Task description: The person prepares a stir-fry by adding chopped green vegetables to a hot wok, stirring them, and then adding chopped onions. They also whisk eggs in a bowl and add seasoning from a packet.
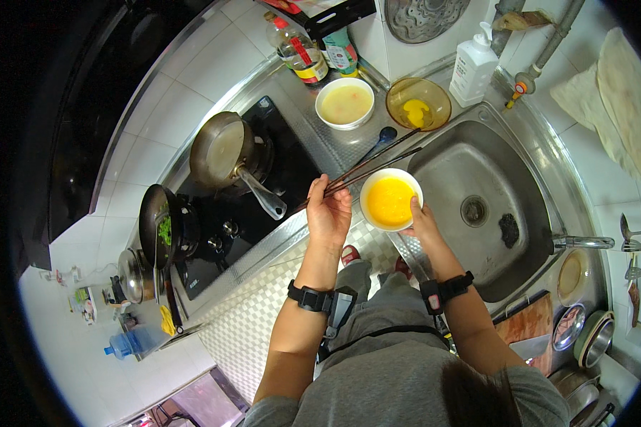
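My left hand (pixel 328 211), palm turned up, grips a pair of dark chopsticks (pixel 374 166). Their far ends spread a little apart and reach past the bowl's far rim, toward the sink edge. In my right hand (pixel 426 223) is a white bowl (pixel 364 207) of beaten yellow egg (pixel 389 200), with my thumb over the rim. Beyond the chopsticks, an amber glass bowl (pixel 395 109) contains raw egg with yolk (pixel 416 112). A dark blue spoon (pixel 387 134) lies on the metal counter, near another white bowl (pixel 345 127) of pale yellow liquid.
Left, a black hob (pixel 294 144) carries a frying pan (pixel 200 152) and a wok (pixel 148 224) with chopped greens (pixel 164 230). A steel sink (pixel 475 160) with a faucet (pixel 582 243) lies right. Bottles (pixel 302 58) and a white pump bottle (pixel 473 69) stand behind; a cutting board (pixel 529 320) is lower right.
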Tool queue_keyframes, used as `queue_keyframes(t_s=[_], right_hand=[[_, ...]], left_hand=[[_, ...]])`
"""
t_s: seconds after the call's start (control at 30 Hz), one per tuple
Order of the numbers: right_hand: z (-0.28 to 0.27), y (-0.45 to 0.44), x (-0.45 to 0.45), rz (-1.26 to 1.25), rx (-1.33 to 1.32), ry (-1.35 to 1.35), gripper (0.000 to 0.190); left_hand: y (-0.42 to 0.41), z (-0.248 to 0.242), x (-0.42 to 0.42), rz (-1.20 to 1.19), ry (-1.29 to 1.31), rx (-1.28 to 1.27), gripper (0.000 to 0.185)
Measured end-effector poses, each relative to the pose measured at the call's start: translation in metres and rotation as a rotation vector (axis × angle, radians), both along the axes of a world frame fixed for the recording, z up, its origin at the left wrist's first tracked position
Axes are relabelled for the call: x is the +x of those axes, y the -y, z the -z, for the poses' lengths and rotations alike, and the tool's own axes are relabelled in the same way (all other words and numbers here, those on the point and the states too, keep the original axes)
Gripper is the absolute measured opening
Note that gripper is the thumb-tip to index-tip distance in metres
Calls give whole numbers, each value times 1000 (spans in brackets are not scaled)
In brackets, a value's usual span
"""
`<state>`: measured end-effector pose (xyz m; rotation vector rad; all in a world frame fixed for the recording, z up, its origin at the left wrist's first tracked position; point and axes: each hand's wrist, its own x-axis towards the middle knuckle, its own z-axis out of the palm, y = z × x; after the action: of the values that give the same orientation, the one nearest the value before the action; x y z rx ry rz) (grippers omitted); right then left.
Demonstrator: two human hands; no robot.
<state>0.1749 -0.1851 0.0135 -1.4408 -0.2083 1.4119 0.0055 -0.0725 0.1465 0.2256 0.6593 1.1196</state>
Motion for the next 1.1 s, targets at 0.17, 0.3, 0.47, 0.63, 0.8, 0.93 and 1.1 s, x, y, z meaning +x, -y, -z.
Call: queue_keyframes(t_s=[0.17,0.3,0.47,0.63,0.8,0.93,1.1], right_hand=[[-20,13,15,-65,-44,489,59],[-96,57,-2,-243,378,282,50],[-161,39,-61,-744,423,33,47],[-187,31,-79,-575,370,-153,29],[-193,29,-85,-577,361,-186,30],[-195,26,-79,-701,393,64,33],[-200,20,-75,-707,572,320,36]], left_hand=[[-3,-13,9,-19,-12,21,13],[-18,-26,20,-52,46,44,12],[-39,-35,47,-101,-63,216,15],[-44,-36,55,-161,-331,478,16],[-36,-33,52,-112,-698,832,16],[-34,-33,45,-156,-477,658,17],[-32,-28,41,-149,-412,498,17]])
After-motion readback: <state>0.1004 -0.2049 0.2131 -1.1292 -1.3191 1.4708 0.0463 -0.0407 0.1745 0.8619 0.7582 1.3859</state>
